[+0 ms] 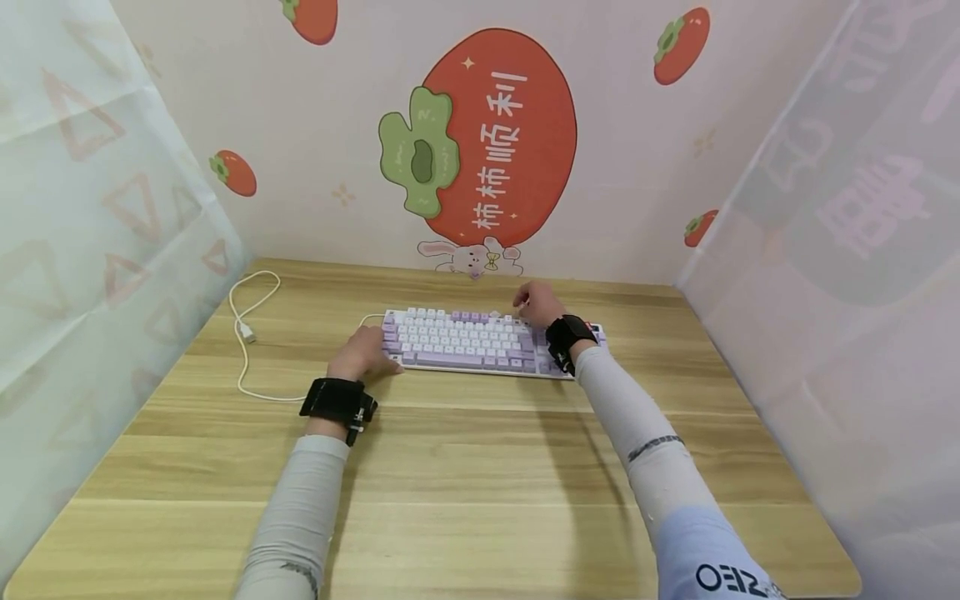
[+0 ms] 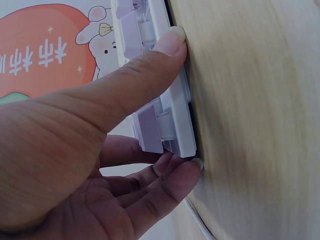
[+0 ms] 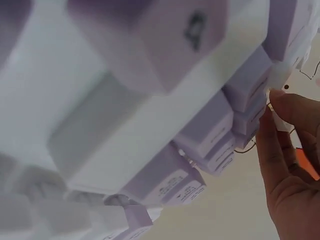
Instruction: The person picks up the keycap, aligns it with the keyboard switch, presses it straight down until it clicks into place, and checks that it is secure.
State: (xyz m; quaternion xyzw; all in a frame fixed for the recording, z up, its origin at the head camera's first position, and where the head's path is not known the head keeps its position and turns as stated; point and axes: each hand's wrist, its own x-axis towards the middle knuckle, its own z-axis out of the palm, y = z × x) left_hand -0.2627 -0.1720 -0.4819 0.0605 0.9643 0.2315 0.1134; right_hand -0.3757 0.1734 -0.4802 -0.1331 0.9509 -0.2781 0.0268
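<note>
A white and purple mechanical keyboard (image 1: 457,340) lies on the wooden table, its long front edge towards me. My left hand (image 1: 360,354) grips its left end. In the left wrist view the left thumb presses along the front edge (image 2: 172,107) of the case, and the other fingers curl round the corner. At the back row, right of centre, is my right hand (image 1: 538,305), bent over the keys. In the right wrist view its thumb and forefinger pinch at a purple keycap (image 3: 252,117); the fingers partly hide the contact. The right wrist covers part of the number pad.
A white cable (image 1: 242,333) with a USB plug (image 1: 246,332) loops over the table's left side. Behind the wooden table (image 1: 465,500) stands a wall printed with persimmons (image 1: 517,150) and a rabbit. Pale printed curtains (image 1: 82,250) hang at both sides.
</note>
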